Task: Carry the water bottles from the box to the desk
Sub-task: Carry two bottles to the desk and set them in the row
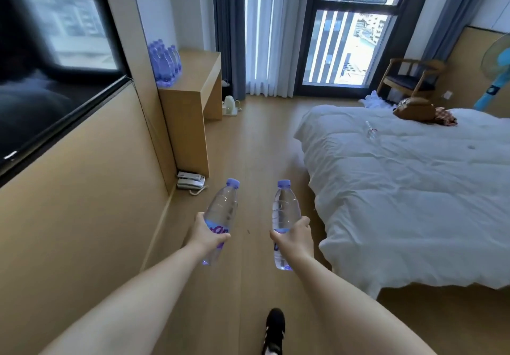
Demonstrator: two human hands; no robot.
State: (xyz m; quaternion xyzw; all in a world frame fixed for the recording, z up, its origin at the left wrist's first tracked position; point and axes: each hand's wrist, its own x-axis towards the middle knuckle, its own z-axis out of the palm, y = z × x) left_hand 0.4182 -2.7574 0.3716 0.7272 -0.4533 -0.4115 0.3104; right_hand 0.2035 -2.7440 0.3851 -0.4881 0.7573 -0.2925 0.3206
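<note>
You are mid-carry: your left hand [211,237] wraps one bottle [220,216], your right hand [294,237] another bottle [284,214]; next, walk to the worktop [193,78] and stand them beside the bottles there [164,63].

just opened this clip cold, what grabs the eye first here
Two clear water bottles with purple caps, one gripped in the left hand and one in the right hand, held out over the wooden floor. Beyond them, a cluster of bottles stands on the desk at left.

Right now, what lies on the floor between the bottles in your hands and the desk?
In the head view, mostly bare wooden floor; a white telephone sits by the wall at the foot of the desk.
</note>
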